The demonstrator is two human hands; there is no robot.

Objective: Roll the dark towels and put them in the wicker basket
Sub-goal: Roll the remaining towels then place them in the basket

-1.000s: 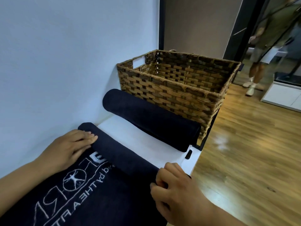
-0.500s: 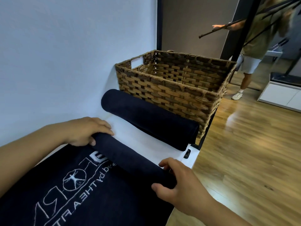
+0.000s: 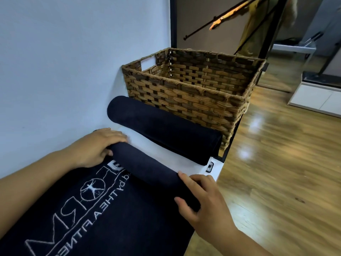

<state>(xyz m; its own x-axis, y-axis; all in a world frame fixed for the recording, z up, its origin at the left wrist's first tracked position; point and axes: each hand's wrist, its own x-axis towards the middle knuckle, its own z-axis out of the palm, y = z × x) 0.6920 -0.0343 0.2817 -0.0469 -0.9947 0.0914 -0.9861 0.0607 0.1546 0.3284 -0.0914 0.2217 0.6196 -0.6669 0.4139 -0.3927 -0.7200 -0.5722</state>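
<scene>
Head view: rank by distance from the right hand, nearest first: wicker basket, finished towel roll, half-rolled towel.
From the right hand:
1. half-rolled towel, gripped at its right end.
2. finished roll, lying just beyond it.
3. wicker basket, behind that roll, farthest back.

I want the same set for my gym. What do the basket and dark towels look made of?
Basket: woven brown strips, wicker or rattan-like, faint sheen. Rolled towel and half-rolled towel: soft matte dark cloth, probably terry or microfibre.
</scene>
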